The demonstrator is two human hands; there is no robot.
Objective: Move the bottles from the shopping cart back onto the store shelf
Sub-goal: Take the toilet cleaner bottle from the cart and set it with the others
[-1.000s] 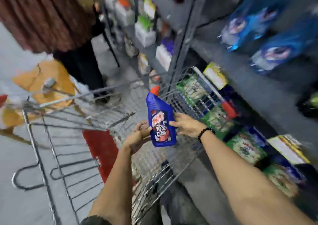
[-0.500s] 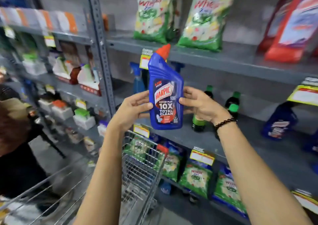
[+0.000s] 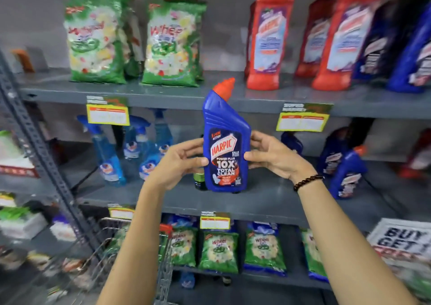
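Both hands are gripping a blue Harpic bottle (image 3: 225, 150) with an orange-red cap, holding it upright in front of the middle shelf (image 3: 268, 202) of the grey metal rack; whether its base is touching the shelf board or hanging just above it cannot be told. The left hand (image 3: 179, 162) is pressing its thumb and fingers against the bottle's left side, and the right hand (image 3: 272, 155), with a dark bead bracelet (image 3: 307, 181) sitting at the wrist, is clasping the right side. A small dark bottle with a green cap (image 3: 199, 181) is standing just behind the blue one, to its left. Blue spray bottles (image 3: 130, 150) are standing further left on the same shelf, and more blue bottles (image 3: 345, 171) are standing to the right. Green detergent bags (image 3: 170, 41) and red bottles (image 3: 268, 36) are lining the shelf above. The wire shopping cart (image 3: 121, 253) is sitting at lower left, beneath the left forearm
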